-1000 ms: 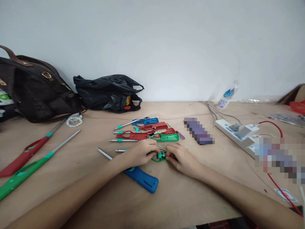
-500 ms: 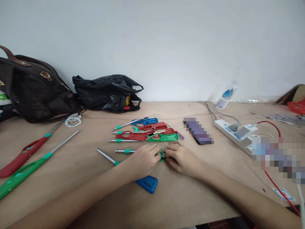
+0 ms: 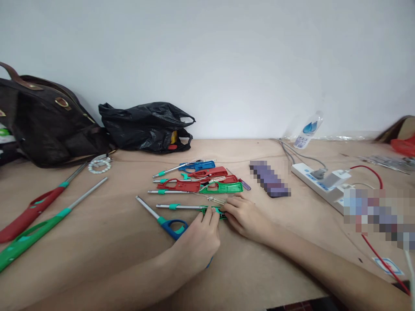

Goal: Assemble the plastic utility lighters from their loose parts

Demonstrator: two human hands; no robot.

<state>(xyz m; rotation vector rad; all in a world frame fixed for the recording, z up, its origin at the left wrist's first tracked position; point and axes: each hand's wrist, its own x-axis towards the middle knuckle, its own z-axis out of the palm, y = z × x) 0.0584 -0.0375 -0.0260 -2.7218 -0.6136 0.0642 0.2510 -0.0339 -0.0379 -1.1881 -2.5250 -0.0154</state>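
Note:
A disassembled long-nosed gas lighter with a green handle (image 3: 203,207) lies in front of me, its silver tube and teal collar (image 3: 175,207) pointing left. My left hand (image 3: 202,239) reaches over from the near side, its fingertips closed together on the lighter's middle. At the handle's right end, my right hand (image 3: 247,217) has its fingers curled and closed on it; their undersides are hidden. A small clear piece with a thin wire (image 3: 216,200) lies just behind. Partly covered by my left hand is a blue lighter (image 3: 171,226).
Behind are several opened lighters, including a red handle half (image 3: 181,185) and a green one (image 3: 227,187). Two whole lighters, red (image 3: 42,209) and green (image 3: 35,235), lie left. Bags stand at the back; a power strip (image 3: 314,183) with cables lies right.
My left hand has moved down and nearer to me, from the thin wire onto the green lighter's middle, now covering the blue lighter's handle. The right hand has hardly moved.

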